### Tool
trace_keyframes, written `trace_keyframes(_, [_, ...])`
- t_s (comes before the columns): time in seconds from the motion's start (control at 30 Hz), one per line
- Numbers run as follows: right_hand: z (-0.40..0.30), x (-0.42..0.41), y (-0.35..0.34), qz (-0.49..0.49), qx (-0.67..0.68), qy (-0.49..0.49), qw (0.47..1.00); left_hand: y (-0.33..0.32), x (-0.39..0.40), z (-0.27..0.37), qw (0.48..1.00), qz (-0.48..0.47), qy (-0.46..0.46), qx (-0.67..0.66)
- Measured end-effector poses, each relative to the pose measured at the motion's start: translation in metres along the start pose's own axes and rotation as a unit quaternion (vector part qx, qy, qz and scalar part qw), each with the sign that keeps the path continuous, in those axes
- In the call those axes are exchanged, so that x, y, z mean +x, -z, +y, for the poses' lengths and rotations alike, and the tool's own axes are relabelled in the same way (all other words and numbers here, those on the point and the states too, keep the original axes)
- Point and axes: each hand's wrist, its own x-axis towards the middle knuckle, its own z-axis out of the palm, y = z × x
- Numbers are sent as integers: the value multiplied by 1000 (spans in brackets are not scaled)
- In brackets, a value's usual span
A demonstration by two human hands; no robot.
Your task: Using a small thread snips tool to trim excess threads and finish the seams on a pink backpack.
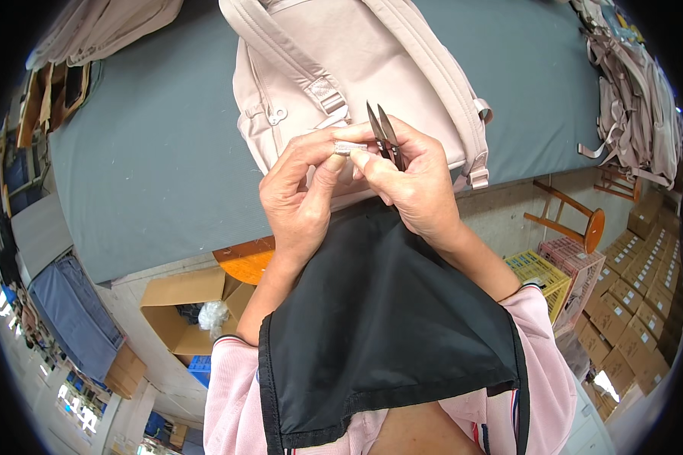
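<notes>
A pale pink fabric backpack (pixel 370 74) lies on the grey-green cloth of the table, its shoulder straps facing up. My left hand (pixel 304 187) pinches the folded end of a pale webbing strap (pixel 350 148) between thumb and fingertips. On the same strap end rests the thumb of my right hand (pixel 418 176), which also holds thread snips (pixel 386 131) in its fingers, blades pointing away from me and slightly apart. Just beyond the fingers sits a strap adjuster buckle (pixel 331 101). The part of the snips inside my right palm is hidden.
More pink bags are heaped at the table's right end (pixel 632 108) and far left (pixel 114 28). Below the table edge stand an open cardboard box (pixel 182 290), a wooden stool (pixel 593 227), a yellow crate (pixel 538 276) and stacked cartons (pixel 632 301).
</notes>
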Motion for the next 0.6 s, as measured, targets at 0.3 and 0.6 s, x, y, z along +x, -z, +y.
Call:
trace_keyframes(0.3, [3,2,-2,11,-45,60,997,-1,-1,0,1000,5,5,-9])
trace_keyframes(0.6, [0,6,5,2,17,-18,1000,-2,-2,3,989,12,98,-112])
